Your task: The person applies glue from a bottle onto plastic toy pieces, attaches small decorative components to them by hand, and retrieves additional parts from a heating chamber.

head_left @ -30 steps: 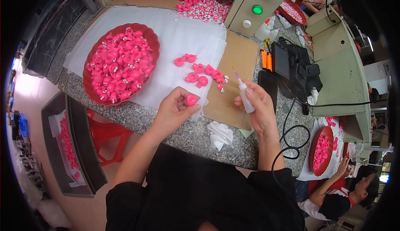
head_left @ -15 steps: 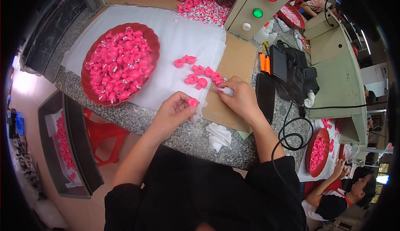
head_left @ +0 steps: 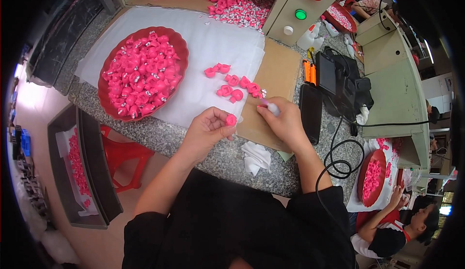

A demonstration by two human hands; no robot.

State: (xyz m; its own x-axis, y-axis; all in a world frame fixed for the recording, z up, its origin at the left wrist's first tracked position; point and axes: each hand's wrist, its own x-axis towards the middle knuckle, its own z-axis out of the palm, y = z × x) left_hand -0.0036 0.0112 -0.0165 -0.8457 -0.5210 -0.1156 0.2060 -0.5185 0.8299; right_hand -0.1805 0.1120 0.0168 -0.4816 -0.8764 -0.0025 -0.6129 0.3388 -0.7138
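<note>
Between the thumb and fingers of my left hand is a small pink plastic piece, its rounded hollow side facing up. My right hand grips a small whitish bottle with a purple tip, over the cardboard and apart from that piece. Just beyond the hands, several loose pink pieces lie in short rows on the white sheet. A tiny cluster of white bits sits at the end of one row, near the bottle's tip.
At left stands a red scalloped bowl heaped with pink pieces. A crumpled white cloth, brown cardboard, a black phone and a looped black cable lie nearby. A control box stands behind. A co-worker sits at right.
The pink piece in my left hand has turned, showing its round hollow side. My right hand has drawn slightly right with the bottle, away from the left. The whole view has shifted a little.
</note>
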